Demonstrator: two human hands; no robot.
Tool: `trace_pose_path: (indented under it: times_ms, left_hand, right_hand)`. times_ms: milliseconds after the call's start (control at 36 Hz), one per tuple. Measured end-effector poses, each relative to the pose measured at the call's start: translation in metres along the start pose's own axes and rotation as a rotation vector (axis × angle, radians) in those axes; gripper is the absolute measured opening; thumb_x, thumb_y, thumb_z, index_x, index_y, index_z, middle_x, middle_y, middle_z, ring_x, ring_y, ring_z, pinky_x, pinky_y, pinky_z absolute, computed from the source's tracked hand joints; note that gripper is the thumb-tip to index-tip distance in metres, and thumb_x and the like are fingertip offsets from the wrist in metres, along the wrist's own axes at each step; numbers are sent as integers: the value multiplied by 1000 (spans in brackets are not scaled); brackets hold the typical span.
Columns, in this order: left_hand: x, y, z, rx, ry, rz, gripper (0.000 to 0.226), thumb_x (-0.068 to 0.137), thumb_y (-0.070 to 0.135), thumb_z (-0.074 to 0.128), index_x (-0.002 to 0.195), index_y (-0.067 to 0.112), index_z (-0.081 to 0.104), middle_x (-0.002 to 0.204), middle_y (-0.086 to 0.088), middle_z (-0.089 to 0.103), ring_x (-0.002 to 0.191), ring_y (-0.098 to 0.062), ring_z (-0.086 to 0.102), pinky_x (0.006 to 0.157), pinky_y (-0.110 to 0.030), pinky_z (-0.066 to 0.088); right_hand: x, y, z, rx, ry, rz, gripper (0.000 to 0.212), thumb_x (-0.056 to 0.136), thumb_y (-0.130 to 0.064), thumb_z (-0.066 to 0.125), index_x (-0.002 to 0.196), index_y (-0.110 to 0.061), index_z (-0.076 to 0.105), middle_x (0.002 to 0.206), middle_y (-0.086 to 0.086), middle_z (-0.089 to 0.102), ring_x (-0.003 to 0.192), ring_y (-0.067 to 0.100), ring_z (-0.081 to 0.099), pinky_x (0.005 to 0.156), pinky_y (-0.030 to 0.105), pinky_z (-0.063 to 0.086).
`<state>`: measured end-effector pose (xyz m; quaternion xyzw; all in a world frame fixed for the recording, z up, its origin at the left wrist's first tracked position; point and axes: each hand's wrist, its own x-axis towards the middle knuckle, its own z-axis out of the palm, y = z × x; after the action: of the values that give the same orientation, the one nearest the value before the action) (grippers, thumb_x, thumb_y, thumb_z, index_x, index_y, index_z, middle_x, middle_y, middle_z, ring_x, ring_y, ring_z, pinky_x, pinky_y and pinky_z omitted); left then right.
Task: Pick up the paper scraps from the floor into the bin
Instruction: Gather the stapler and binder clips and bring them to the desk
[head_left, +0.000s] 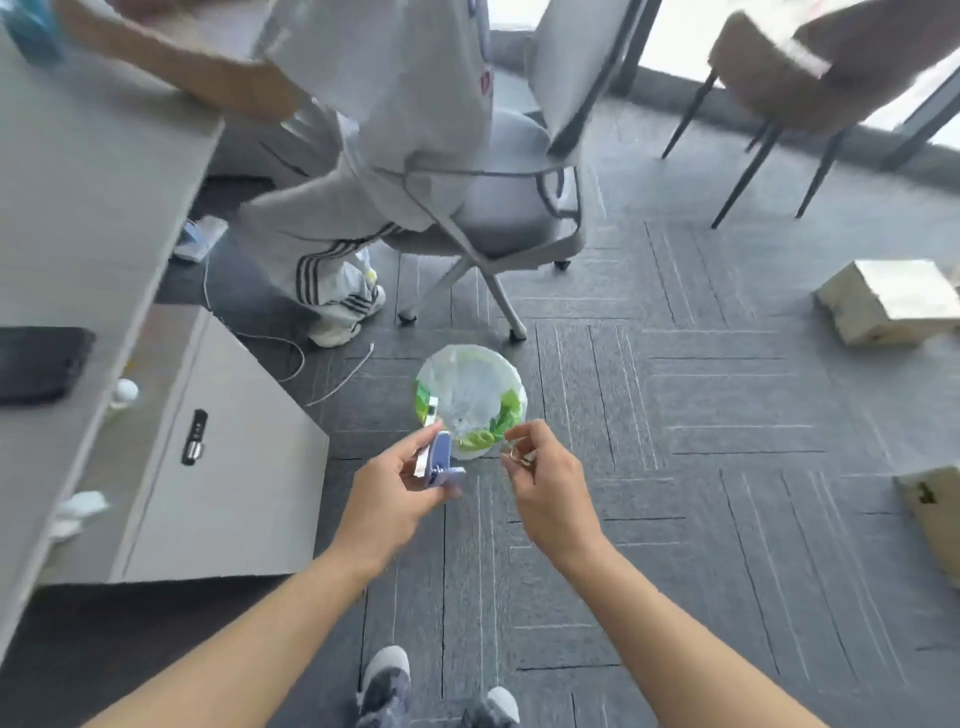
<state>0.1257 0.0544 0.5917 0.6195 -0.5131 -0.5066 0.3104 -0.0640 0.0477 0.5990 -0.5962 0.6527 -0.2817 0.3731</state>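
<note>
We hold both hands just above the bin (470, 387), which stands on the carpet at twelve o'clock. Our left hand (397, 491) grips purple and white paper scraps (439, 460); our right hand (545, 480) pinches a small scrap (514, 457), too blurred to make out.

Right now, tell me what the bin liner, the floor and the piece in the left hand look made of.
Bin liner: thin translucent plastic film, crinkled and glossy, with green print.
Floor: dark grey carpet tiles, matte, with pale ribbed lines; fibre type unclear.
Piece in the left hand: probably card or paper, pale purple and white, flat with a folded edge; blur leaves it uncertain.
</note>
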Motion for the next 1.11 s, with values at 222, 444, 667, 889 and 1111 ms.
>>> trace_pose_path:
  times_ms: [222,444,667,889,1111]
  left_hand:
    - [-80,138,-96,-30,151,83,68,60,56,81,123,48,57,93,13,74,85,-6,67,83,-20,52]
    - [-161,173,-179,-24,436,97,61,67,50,82,122,52,57,96,14,72,92,-2,68,77,-10,48]
    - [-224,133,-245,-54,649,10,59,71,34,85,122,49,60,83,8,73,78,-7,69,79,-30,57]
    - [-258,98,-288,-80,805,-19,56,76,18,82,122,42,61,69,8,54,57,0,54,61,-15,47]
    - [-286,37,-339,-80,985,-173,67,72,15,84,122,52,58,88,5,70,79,-23,68,72,-22,49]
  right_hand:
    - [-20,-181,-55,-21,-58,-194,19,90,-10,61,103,-23,58,83,-18,59,76,-3,55,67,12,39]
    - [-38,-290,-31,-49,-181,-437,14,92,-18,58,90,-31,55,87,-12,63,82,4,58,72,21,47]
    - [-55,-350,29,-12,-316,-523,17,88,-15,66,89,-30,58,84,-14,66,80,-1,59,67,12,44]
    - [-71,-393,107,-22,-478,-571,7,91,-17,64,93,-23,61,85,-17,63,81,-6,55,68,9,39]
    - [-96,-419,210,-219,-748,-573,6,92,-26,62,97,-22,60,89,-12,62,78,3,56,58,9,38]
